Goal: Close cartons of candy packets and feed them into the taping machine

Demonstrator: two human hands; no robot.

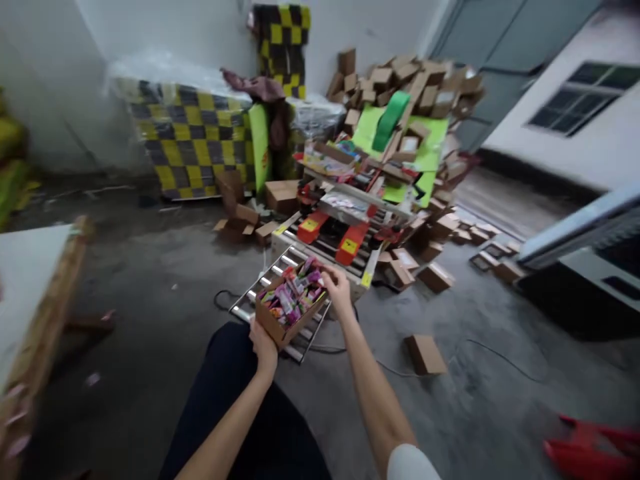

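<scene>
An open cardboard box (271, 325), full of small shiny purple, pink and red packets (293, 297), rests on a roller conveyor (242, 313) in front of me. My left hand (263, 345) grips the near left corner of this box, its fingers partly hidden behind the wall. At the far right end, my right hand (338, 289) has its bent fingers closed over the box's edge, against the packets. Just beyond stands a carton-sealing machine (327, 241) with red guards bearing yellow labels.
Closed cardboard cartons (383, 79) are heaped behind the machine, and more lie around it. One carton (425, 355) sits on the floor at right, near a cable. A wood-edged table (40, 267) stands left; a red stool-like object (590, 448) is lower right.
</scene>
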